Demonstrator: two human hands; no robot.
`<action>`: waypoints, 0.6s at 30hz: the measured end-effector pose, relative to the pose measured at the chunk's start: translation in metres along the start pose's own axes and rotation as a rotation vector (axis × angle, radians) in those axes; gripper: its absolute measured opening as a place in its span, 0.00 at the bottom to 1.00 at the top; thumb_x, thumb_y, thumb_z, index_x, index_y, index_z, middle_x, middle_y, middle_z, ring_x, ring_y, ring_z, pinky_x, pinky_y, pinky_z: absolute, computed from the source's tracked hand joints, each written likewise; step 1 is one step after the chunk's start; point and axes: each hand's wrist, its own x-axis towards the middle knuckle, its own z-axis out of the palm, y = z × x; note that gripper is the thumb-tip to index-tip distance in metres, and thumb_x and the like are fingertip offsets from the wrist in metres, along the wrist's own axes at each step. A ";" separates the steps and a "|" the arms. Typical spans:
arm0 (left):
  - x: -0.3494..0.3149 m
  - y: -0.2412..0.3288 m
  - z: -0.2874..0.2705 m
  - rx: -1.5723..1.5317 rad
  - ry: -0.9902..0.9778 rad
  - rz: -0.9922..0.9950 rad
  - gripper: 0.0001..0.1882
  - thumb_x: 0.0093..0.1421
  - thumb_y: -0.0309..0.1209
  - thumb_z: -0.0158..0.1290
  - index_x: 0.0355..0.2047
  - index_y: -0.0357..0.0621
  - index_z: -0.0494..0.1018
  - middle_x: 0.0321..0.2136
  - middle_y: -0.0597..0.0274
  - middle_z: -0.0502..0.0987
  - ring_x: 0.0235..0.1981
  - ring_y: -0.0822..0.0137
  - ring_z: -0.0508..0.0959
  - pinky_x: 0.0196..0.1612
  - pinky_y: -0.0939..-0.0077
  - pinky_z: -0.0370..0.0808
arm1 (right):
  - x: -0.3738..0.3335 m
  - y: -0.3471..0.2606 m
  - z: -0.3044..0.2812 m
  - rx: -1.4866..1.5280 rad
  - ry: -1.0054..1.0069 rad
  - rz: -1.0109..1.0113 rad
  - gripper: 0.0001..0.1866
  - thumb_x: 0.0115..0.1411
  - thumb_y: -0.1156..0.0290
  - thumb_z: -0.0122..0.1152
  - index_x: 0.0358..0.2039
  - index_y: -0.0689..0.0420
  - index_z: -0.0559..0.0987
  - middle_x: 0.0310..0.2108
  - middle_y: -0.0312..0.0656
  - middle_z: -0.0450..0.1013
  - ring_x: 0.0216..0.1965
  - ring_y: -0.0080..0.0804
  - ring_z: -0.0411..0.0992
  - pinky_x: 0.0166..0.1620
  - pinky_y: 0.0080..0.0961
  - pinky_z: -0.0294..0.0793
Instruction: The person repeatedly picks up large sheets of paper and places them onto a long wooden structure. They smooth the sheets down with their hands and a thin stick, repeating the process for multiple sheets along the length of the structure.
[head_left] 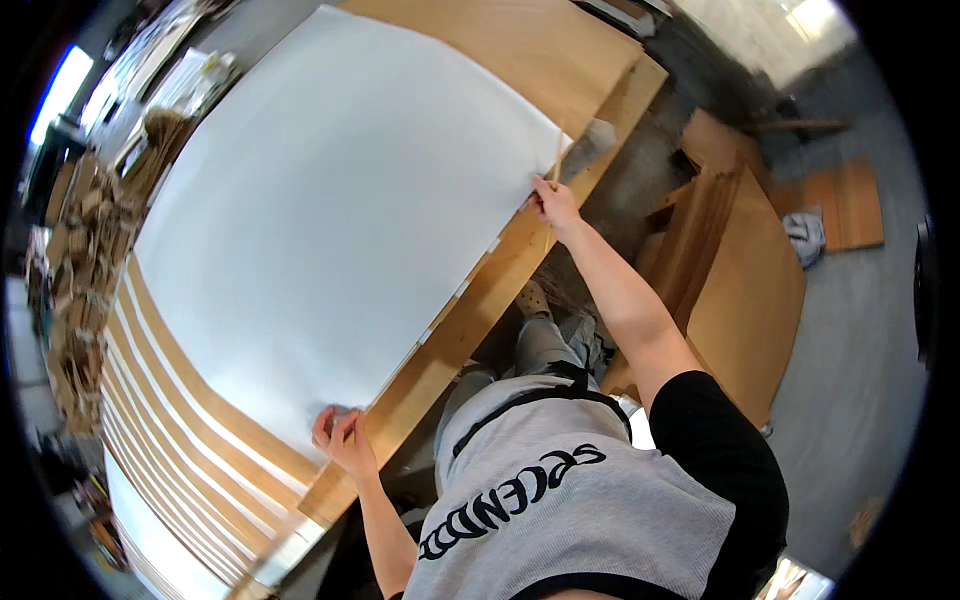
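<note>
A large white sheet [330,200] lies over stacked brown boards on a wooden-edged table [455,330]. My left hand [348,445] is at the sheet's near-left end, its fingers curled into a pinch at the edge. What they hold, if anything, is too small to make out. Farther along the same edge, to the right, my right hand [555,203] is closed around a thin tan strip [559,148] that sticks out above the fingers. Its fingertips touch the sheet's edge.
White and brown sheets [210,430] lie fanned in stripes at the table's left end. Crumpled brown paper [85,240] is heaped beyond it. Brown boards [755,290] lean at the right, near a wooden panel [850,205] on the floor.
</note>
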 end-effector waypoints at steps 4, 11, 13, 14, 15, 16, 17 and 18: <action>-0.005 0.000 0.000 -0.008 -0.044 -0.047 0.09 0.42 0.19 0.57 0.23 0.46 0.73 0.41 0.58 0.65 0.43 0.58 0.63 0.40 0.69 0.67 | -0.026 -0.011 -0.021 -0.010 0.032 0.015 0.16 0.55 0.55 0.51 0.29 0.57 0.68 0.17 0.35 0.67 0.16 0.18 0.61 0.18 0.16 0.59; 0.015 0.086 0.029 0.199 -0.051 0.241 0.06 0.46 0.20 0.51 0.27 0.40 0.72 0.38 0.55 0.69 0.42 0.58 0.66 0.41 0.64 0.63 | -0.044 0.047 -0.140 -0.112 0.099 -0.005 0.15 0.55 0.59 0.50 0.30 0.60 0.68 0.19 0.38 0.68 0.17 0.22 0.64 0.21 0.19 0.62; 0.020 0.125 0.070 0.097 -0.081 0.276 0.06 0.47 0.18 0.50 0.26 0.40 0.71 0.36 0.55 0.70 0.40 0.58 0.68 0.41 0.66 0.65 | -0.044 0.067 -0.178 -0.184 0.184 0.034 0.15 0.53 0.60 0.51 0.31 0.60 0.68 0.20 0.39 0.69 0.19 0.24 0.67 0.23 0.20 0.65; 0.020 0.150 0.096 0.004 -0.128 0.269 0.06 0.47 0.17 0.49 0.26 0.39 0.71 0.35 0.55 0.70 0.39 0.59 0.68 0.40 0.67 0.66 | -0.039 0.077 -0.197 -0.230 0.237 0.030 0.14 0.53 0.62 0.51 0.32 0.61 0.68 0.20 0.40 0.69 0.20 0.25 0.67 0.23 0.21 0.66; 0.022 0.173 0.120 -0.089 -0.182 0.263 0.06 0.48 0.16 0.48 0.26 0.39 0.71 0.34 0.55 0.70 0.38 0.59 0.69 0.40 0.68 0.67 | -0.036 0.088 -0.218 -0.276 0.295 0.028 0.14 0.53 0.63 0.52 0.32 0.61 0.68 0.20 0.40 0.69 0.20 0.25 0.68 0.23 0.21 0.67; 0.023 0.194 0.144 -0.116 -0.264 0.296 0.06 0.48 0.16 0.48 0.26 0.38 0.71 0.33 0.55 0.70 0.37 0.60 0.70 0.40 0.70 0.67 | -0.036 0.083 -0.231 -0.294 0.315 0.043 0.14 0.52 0.64 0.52 0.33 0.61 0.69 0.22 0.42 0.71 0.24 0.29 0.71 0.27 0.25 0.70; 0.021 0.217 0.168 -0.150 -0.362 0.332 0.06 0.48 0.15 0.47 0.25 0.38 0.71 0.33 0.55 0.70 0.37 0.60 0.70 0.39 0.71 0.68 | -0.030 0.090 -0.251 -0.334 0.332 0.087 0.13 0.53 0.63 0.49 0.33 0.61 0.70 0.22 0.42 0.71 0.25 0.30 0.71 0.28 0.26 0.70; 0.018 0.238 0.193 -0.180 -0.467 0.365 0.06 0.48 0.15 0.47 0.25 0.37 0.71 0.32 0.55 0.70 0.36 0.61 0.70 0.39 0.73 0.69 | -0.021 0.107 -0.274 -0.413 0.361 0.022 0.14 0.54 0.63 0.47 0.33 0.60 0.71 0.23 0.43 0.72 0.26 0.31 0.72 0.30 0.26 0.69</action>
